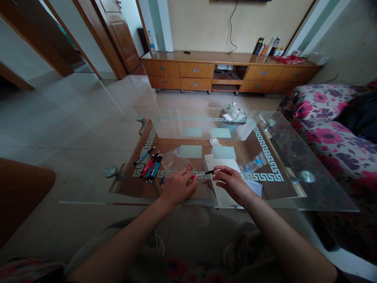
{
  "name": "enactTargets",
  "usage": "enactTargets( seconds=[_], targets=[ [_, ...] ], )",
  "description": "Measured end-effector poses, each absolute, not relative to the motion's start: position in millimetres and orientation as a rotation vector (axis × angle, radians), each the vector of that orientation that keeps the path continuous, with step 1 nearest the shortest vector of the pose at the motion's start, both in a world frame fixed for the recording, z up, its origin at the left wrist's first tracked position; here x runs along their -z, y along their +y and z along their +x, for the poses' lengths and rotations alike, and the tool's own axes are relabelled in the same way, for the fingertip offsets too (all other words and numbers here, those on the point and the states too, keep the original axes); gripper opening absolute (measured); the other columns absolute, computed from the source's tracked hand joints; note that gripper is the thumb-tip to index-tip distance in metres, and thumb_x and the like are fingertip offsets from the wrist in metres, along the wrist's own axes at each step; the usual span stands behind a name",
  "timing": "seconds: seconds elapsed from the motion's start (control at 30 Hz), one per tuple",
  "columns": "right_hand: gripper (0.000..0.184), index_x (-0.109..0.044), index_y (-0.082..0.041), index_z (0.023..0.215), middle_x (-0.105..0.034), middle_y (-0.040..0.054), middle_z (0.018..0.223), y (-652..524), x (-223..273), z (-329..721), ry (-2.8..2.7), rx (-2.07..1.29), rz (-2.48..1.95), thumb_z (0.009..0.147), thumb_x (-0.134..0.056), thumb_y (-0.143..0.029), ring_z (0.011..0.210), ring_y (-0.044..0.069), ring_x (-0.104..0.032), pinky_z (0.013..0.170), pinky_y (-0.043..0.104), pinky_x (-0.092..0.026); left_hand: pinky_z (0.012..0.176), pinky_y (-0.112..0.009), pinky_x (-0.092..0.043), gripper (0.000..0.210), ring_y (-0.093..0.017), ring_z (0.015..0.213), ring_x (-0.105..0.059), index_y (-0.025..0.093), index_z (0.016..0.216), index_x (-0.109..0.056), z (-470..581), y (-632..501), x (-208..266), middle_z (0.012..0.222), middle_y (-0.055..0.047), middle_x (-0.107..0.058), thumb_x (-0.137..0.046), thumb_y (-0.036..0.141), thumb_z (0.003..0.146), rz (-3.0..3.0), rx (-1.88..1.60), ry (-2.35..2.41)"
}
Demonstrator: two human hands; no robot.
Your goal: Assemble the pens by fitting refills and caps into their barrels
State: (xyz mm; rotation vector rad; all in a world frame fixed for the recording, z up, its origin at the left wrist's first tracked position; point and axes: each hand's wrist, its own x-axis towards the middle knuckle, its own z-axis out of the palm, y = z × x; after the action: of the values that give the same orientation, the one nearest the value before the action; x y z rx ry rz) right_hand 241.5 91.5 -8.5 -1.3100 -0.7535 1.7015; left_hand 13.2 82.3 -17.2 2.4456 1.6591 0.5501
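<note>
Above the glass table's near side, my left hand (179, 185) is closed in a pinch on the red end of a thin pen (209, 172). At the pen's black end, the fingertips of my right hand (231, 181) are pinched together. A narrow pale stretch shows between the red and black parts; whether they are joined is too small to tell. Left of my hands lies a loose group of red, blue and black pens (152, 167). A clear plastic bag (176, 159) rests just beyond my left hand. Under my right hand lies a white sheet or box (220, 192).
The glass table (97, 203) has metal leg caps at its corners. A plastic bottle (252, 166) lies to the right, seen at or through the glass. Beyond stands a filled waste basket (231, 126). A wooden cabinet (194, 70) lines the wall; a flowered sofa (332, 133) is at right.
</note>
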Motion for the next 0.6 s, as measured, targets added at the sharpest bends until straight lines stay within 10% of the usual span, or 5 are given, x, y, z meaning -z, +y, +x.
enactTargets(
  seconds=[0.6],
  targets=[
    [0.028, -0.062, -0.023, 0.099, -0.071, 0.0072, 0.105, 94.0, 3.8, 246.1, -0.538, -1.621, -1.269, 0.075, -0.074, -0.029, 0.082, 0.019, -0.070, 0.076, 0.035, -0.056, 0.065, -0.026, -0.037, 0.030, -0.014, 0.071, -0.056, 0.021, 0.083, -0.068, 13.7, 83.0, 17.2, 0.083, -0.004, -0.064, -0.048, 0.039, 0.095, 2.253, -0.636, 1.672]
  ],
)
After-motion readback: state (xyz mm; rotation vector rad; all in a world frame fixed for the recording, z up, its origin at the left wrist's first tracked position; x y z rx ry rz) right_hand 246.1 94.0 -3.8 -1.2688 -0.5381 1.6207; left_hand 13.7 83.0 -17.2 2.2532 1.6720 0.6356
